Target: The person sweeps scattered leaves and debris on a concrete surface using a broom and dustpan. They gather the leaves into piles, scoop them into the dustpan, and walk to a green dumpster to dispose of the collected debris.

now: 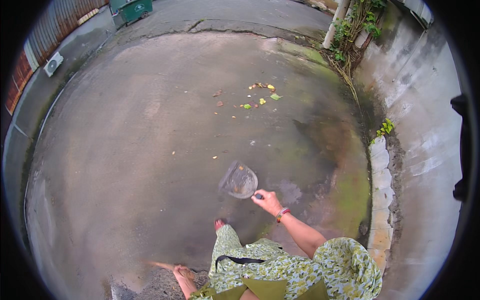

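My right hand, with bracelets at the wrist, is closed round the dark handle end of a grey dustpan. Some small brown and yellowish bits lie in the pan, which is held out ahead of me above the concrete. Low at the left, my left hand is wrapped round a thin tan stick. That stick points leftward and its end is smeared, so I cannot make out what tool it belongs to. Ahead of the dustpan lie scattered fallen leaves, yellow, green and brown.
A concrete wall runs along the right, with a low tiled ledge and vines at its foot. Far left stand a green wheeled bin and an air-conditioner unit. My bare foot is on the concrete ground.
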